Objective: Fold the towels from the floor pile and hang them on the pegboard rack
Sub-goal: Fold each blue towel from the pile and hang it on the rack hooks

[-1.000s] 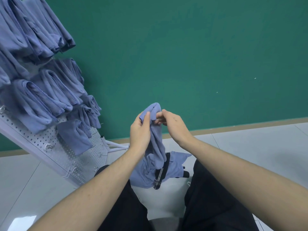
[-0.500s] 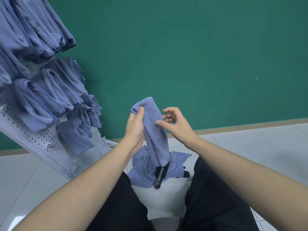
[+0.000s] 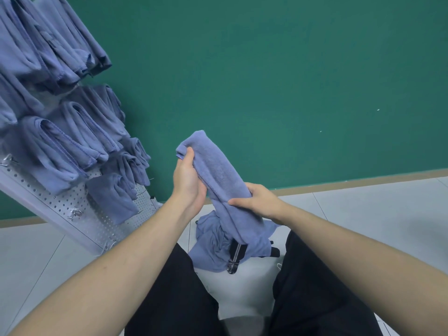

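A blue towel (image 3: pixel 215 170), folded into a long strip, slants up from the floor pile between my hands. My left hand (image 3: pixel 188 180) grips its upper end, thumb over the top corner. Lower down, my right hand (image 3: pixel 258 202) is wrapped round the strip. Under them, between my knees, lies the floor pile (image 3: pixel 213 248) of blue towels with a dark striped strap (image 3: pixel 235 257) across it. At the left leans the white pegboard rack (image 3: pixel 97 214), hung with several folded blue towels (image 3: pixel 68 141).
A green wall (image 3: pixel 266 81) with a tan skirting runs behind. The floor (image 3: pixel 363 219) is pale tile. My dark trouser legs (image 3: pixel 315 287) flank the pile. Bare metal hooks (image 3: pixel 74 212) stick out low on the pegboard.
My right hand let go of the towel's top, moved down and closed round the strip lower down. My left hand kept the top end and tilted it leftward.
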Demonstrator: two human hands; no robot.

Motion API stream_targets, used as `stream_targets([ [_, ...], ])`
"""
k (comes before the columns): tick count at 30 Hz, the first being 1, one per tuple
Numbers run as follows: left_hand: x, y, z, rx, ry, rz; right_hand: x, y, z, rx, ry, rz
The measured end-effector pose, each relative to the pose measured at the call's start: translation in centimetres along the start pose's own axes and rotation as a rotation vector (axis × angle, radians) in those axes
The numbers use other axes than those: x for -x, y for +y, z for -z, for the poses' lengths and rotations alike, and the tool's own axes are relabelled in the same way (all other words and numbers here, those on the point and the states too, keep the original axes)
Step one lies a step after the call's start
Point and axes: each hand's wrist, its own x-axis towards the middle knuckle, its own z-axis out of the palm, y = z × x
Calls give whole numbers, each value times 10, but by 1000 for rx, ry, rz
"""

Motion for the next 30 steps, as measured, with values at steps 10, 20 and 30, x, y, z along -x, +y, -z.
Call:
stream_targets([
  [10, -11, -6, 35, 106, 118, 96, -20, -15, -7, 52, 24, 71],
  [20, -10, -7, 121, 155, 199, 95, -51, -33, -21, 68, -135, 199],
  [30, -3, 15, 185, -731, 246, -305, -91, -71, -58, 217, -359, 257],
])
